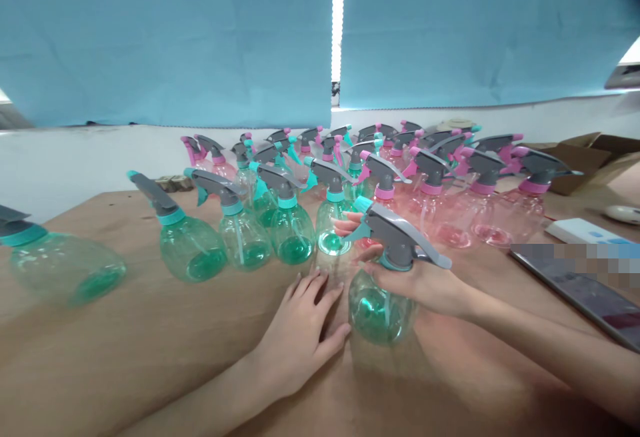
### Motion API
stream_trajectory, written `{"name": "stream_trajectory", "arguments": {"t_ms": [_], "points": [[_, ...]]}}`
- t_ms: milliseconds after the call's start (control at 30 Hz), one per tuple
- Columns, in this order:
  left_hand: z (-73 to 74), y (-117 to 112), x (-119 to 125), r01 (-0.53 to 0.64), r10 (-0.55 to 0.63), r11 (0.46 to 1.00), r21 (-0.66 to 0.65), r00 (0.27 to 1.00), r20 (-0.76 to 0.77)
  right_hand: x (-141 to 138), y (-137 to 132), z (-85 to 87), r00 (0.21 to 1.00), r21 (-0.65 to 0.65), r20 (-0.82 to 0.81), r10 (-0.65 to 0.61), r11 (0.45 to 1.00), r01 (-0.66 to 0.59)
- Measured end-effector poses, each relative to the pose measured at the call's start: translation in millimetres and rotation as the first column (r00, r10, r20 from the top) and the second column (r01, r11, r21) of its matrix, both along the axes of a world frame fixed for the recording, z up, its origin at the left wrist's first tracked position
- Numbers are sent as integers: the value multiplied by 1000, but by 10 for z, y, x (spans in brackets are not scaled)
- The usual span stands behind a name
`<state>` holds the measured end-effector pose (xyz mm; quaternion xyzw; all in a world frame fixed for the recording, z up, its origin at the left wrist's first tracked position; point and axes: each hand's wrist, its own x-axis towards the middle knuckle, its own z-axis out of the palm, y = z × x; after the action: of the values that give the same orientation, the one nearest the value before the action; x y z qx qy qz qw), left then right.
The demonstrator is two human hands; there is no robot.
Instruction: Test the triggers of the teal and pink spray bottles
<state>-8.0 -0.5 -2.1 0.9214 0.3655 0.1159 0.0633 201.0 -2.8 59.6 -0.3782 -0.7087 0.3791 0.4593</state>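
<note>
My right hand (425, 284) is wrapped round the neck of a clear green spray bottle (380, 314) with a grey and turquoise trigger head. The bottle is upright in front of me, and some fingers are behind its trigger. Palm down on the tabletop, my left hand (303, 330) lies just left of that bottle with its fingers stretched out and holding nothing. Beyond my left hand stand other green spray bottles, the nearest being one green bottle (295, 234) and another (245, 240).
Pink spray bottles (475, 217) crowd the right and back of the wooden table (165, 364). A green bottle (65, 267) is at the far left. To the right are a phone-like dark device (575, 290), a white box (575, 230) and an open carton (585, 164). Blue curtains (175, 37) hang behind.
</note>
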Motion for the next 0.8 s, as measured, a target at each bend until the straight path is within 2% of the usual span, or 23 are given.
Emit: {"name": "stream_trajectory", "arguments": {"t_ms": [633,800], "points": [[-6,-5,1,-6,6,1000,11,1000,4,2,5,-3,1000,2,19,-13,1000,13],[-13,-2,-4,-6,6,1000,3,1000,3,21,13,6,999,14,9,32,999,-32]]}}
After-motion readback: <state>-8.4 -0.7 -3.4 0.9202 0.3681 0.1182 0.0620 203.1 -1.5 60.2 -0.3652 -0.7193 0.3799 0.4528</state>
